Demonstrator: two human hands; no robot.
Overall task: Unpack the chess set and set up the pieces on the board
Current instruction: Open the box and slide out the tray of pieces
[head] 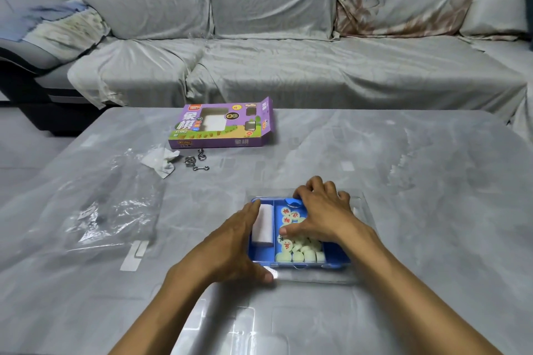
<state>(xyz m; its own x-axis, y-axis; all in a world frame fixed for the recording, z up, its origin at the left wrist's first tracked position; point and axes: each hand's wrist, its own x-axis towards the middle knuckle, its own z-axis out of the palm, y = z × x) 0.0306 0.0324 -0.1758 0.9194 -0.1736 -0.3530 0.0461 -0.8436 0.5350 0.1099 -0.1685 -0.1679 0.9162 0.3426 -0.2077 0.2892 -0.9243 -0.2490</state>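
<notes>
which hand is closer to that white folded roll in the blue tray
Left. The left hand lies along the tray's left side, fingers right beside the white roll. The right hand rests over the round pieces in the other compartment, farther from the roll.

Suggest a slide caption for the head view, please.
Both hands on the blue tray of pieces; purple box behind.

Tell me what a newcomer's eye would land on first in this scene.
First the blue tray near the table's front, with pale round chess pieces in its right compartment and a white folded sheet in its left. The left hand rests at the tray's left edge while the right hand reaches over the pieces. Farther back lies the purple box, opened, with a clear plastic bag at left.
</notes>
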